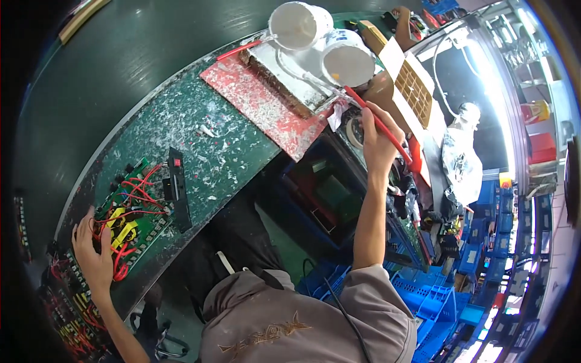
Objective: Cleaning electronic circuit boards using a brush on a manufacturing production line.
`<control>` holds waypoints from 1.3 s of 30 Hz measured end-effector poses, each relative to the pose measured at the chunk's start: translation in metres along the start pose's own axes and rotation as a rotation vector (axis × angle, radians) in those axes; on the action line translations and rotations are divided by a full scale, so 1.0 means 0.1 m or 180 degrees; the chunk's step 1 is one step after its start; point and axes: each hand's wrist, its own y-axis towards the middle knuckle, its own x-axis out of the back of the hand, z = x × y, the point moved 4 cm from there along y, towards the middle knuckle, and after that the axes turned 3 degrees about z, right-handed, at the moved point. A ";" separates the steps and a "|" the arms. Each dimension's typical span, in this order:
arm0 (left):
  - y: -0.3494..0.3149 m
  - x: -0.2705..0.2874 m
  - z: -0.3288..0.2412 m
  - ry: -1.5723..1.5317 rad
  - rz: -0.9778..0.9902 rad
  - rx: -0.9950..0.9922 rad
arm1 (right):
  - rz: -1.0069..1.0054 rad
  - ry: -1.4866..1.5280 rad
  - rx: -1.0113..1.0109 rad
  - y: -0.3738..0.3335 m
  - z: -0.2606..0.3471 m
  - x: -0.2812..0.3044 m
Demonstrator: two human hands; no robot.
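My right hand point(381, 136) is closed around a long tool with a red handle point(394, 140). Its pale, white-smeared tip reaches the white-coated tray point(284, 71) in front of the buckets. At the left end of the bench, my left hand point(97, 257) grips the outer edge of a green circuit board point(144, 233), thumb beside its yellow-wrapped parts point(124, 230). Red wires point(138, 189) loop from the board to a black panel with a red switch point(177, 187), standing at its right side. The left fingertips are partly hidden behind the board's parts.
Two white buckets point(348, 65) stand behind the tray, and another red-handled tool point(239, 50) leans by them. A white-stained red sheet point(266, 103) lies under the tray. A divided cardboard box point(413, 91) stands right; blue crates point(426, 296) lie below. Another person's hand point(402, 24) shows far off.
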 end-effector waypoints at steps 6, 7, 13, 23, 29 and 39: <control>-0.02 0.07 -0.15 -0.0265 -0.0472 0.0096 | -0.0053 0.0227 -0.0154 0.05 -0.06 -0.08; -0.01 0.06 -0.13 -0.0266 -0.0470 0.0104 | -0.0059 0.0274 -0.0190 0.04 -0.03 -0.09; 0.02 0.03 -0.13 0.0224 -0.0041 -0.0035 | 0.0321 -0.0117 0.0622 -0.02 0.31 -0.19; 0.03 0.04 -0.13 0.0134 -0.0167 -0.0077 | 0.0715 -0.0268 0.0657 -0.10 0.35 -0.30; 0.03 0.06 -0.17 0.0165 -0.0225 -0.0173 | 0.0561 -0.0346 0.0822 -0.11 0.35 -0.21; 0.07 0.11 -0.20 -0.0044 -0.0187 -0.0137 | 0.0413 -0.0460 0.0757 -0.17 0.23 -0.12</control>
